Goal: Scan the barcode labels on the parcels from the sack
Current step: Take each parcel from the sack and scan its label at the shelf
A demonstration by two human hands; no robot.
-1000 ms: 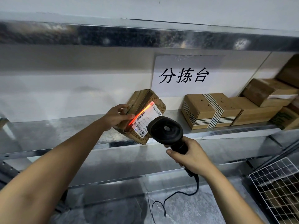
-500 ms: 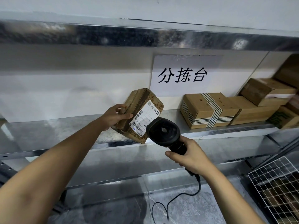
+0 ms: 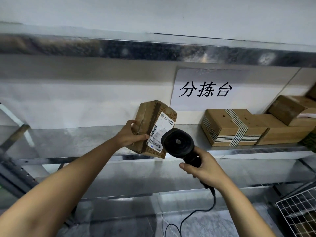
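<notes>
At the lower right, a white wire basket (image 3: 297,218) holds what look like brown parcels, blurred. The right hand (image 3: 207,170) grips a black corded scanner (image 3: 177,142), whose head hides part of the barcode label (image 3: 159,131). The left hand (image 3: 130,134) grips the labelled parcel (image 3: 150,127), tilted above the metal shelf (image 3: 68,142). Behind, a striped-tape box (image 3: 230,127) touches stacked boxes (image 3: 287,124) beneath a wall sign (image 3: 206,89).

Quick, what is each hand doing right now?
Left hand: holding the parcel.
Right hand: holding the scanner by its handle.
</notes>
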